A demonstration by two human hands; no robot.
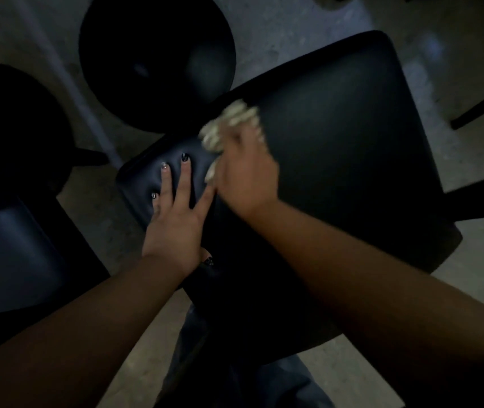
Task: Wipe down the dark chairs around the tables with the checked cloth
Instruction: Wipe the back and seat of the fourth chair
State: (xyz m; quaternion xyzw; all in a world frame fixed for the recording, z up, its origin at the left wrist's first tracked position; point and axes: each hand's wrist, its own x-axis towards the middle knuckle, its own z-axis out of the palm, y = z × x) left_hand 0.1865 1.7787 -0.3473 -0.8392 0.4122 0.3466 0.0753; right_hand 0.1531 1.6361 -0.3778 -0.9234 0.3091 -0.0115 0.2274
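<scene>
Two hands (176, 219) (246, 178), one cloth (229, 125), three chairs (352, 148).

Both bare forearms enter from the lower edge and converge toward the centre. Left hand (176, 213): palm down, fingers (186, 178) straight and spread, pressed flat on a dark padded surface; thumb tucked low beside the wrist, its dark-painted nail visible. Nails on the extended fingers are painted, some dark, some pale. Right hand (245, 175): back of the hand facing the camera, motion-blurred, fingers curled around a bunched pale cloth (229, 125) that protrudes beyond the knuckles. The index finger of the left hand lies just beside the right hand. Right forearm runs diagonally from lower right.
</scene>
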